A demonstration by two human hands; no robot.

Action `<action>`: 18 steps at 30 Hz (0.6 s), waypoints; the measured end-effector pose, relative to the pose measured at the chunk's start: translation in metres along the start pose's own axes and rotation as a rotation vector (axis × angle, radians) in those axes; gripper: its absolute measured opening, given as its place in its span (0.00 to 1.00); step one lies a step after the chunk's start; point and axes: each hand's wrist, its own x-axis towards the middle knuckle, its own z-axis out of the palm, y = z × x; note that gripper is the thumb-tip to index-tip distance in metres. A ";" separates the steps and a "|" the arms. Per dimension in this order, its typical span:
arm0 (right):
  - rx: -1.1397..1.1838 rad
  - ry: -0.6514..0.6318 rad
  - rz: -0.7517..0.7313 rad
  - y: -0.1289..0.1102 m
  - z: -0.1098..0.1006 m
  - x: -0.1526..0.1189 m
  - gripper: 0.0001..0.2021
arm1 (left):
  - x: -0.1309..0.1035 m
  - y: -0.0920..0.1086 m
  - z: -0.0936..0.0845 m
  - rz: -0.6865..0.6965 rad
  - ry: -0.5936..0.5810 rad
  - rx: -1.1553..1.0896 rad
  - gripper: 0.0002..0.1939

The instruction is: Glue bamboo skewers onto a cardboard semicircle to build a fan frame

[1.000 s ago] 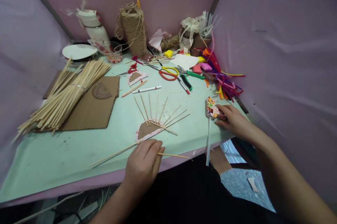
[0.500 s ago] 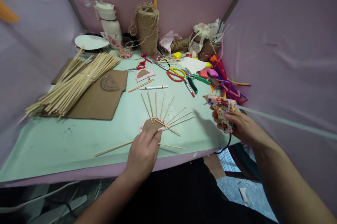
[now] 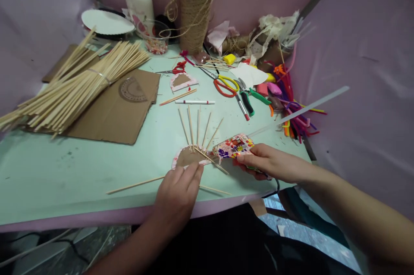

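My right hand [image 3: 258, 160] is closed around a glue gun [image 3: 236, 148] covered in a floral pattern, with a long clear glue stick [image 3: 313, 104] jutting from its back. The gun's nozzle is at the right side of a half-round cardboard piece [image 3: 186, 157] edged in pink and white. My left hand [image 3: 181, 186] holds this piece down at its lower edge, fingers together; what lies under the fingers is hidden. Several thin wooden sticks [image 3: 198, 126] fan out from the curved edge. One loose stick [image 3: 211, 160] lies across the piece's right side, partly near the nozzle.
To the left, a bundle of wooden sticks [image 3: 93, 81] rests on a cardboard sheet [image 3: 113, 122]. Scissors [image 3: 224, 87], green-handled pruners [image 3: 258, 96] and a marker [image 3: 195, 102] lie behind the piece. A twine roll [image 3: 194, 12] and a bottle [image 3: 139, 5] stand at the back.
My right hand has brought the glue gun left and down to the cardboard piece's right side. My left hand stays on the piece. The camera view has tilted down and closer.
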 end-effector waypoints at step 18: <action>-0.194 0.010 0.086 -0.004 -0.007 0.008 0.29 | -0.002 0.000 -0.003 -0.003 -0.094 -0.027 0.17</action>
